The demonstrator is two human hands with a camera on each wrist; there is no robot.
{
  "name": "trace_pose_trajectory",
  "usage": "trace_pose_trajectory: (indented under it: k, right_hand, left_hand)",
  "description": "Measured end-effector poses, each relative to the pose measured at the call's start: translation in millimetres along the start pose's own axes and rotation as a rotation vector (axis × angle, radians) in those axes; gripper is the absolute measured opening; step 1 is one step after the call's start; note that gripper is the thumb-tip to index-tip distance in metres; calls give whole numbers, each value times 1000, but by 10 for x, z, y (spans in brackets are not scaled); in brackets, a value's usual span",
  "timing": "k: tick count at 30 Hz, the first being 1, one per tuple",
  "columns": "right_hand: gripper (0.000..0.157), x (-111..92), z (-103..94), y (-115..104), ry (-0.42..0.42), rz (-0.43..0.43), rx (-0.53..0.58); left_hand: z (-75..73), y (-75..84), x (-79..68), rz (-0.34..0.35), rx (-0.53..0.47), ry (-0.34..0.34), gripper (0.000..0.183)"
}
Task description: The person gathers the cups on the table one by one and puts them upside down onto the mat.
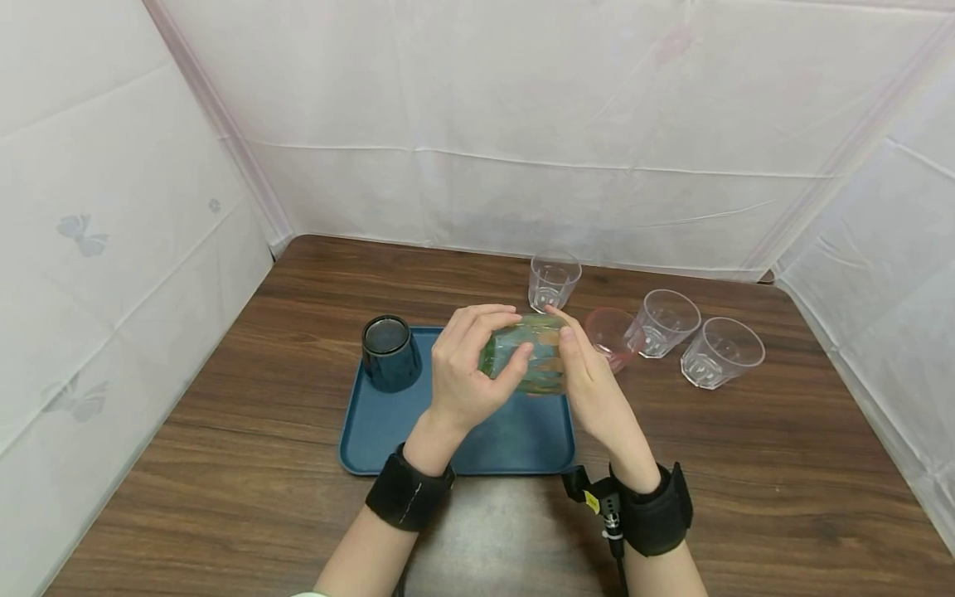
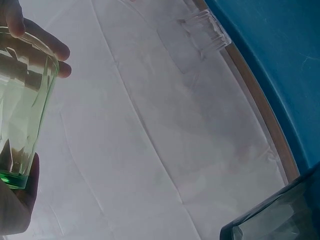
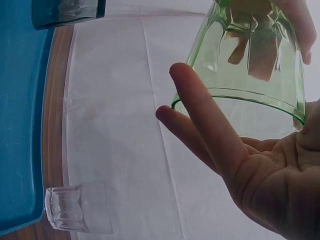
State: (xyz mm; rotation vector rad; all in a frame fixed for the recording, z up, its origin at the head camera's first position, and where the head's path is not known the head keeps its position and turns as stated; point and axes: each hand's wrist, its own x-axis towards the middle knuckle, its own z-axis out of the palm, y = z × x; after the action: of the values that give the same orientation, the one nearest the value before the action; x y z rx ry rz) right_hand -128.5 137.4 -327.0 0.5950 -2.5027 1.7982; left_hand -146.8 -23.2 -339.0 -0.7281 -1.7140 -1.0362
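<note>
A green see-through glass [image 1: 539, 356] is held on its side above a blue tray [image 1: 515, 448]. My left hand [image 1: 470, 361] grips its base end, with the thumb across the near side. My right hand [image 1: 597, 390] holds the rim end; in the right wrist view its thumb and spread fingers [image 3: 205, 112] span the rim. The green glass [image 2: 25, 110] is cut off by the frame edge in the left wrist view. On the tray's back left corner stands a dark teal cup [image 1: 391, 361], apparently upside down.
Behind the tray is a clear glass [image 1: 552, 286]. To the right stand a pink glass [image 1: 613, 332] and two more, a clear glass [image 1: 664, 327] and another clear glass [image 1: 716, 356]. White sheeting [image 1: 477, 199] closes off the back and sides of the wooden table [image 1: 783, 464].
</note>
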Motion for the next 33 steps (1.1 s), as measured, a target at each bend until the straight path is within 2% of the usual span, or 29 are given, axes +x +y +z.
trace_pose_trajectory:
  k: [14,23,33]
  right_hand:
    - [48,7,25,-28,-2,27,116]
    - [47,18,22,-13,45,-9,35]
    - [48,19,34,-8,31,10,86]
  left_hand:
    - [2,-19,0,27,56,-8,27]
    - [2,-22,-1,44,97,-11,28]
    - [4,-22,-1,50,115,-8,27]
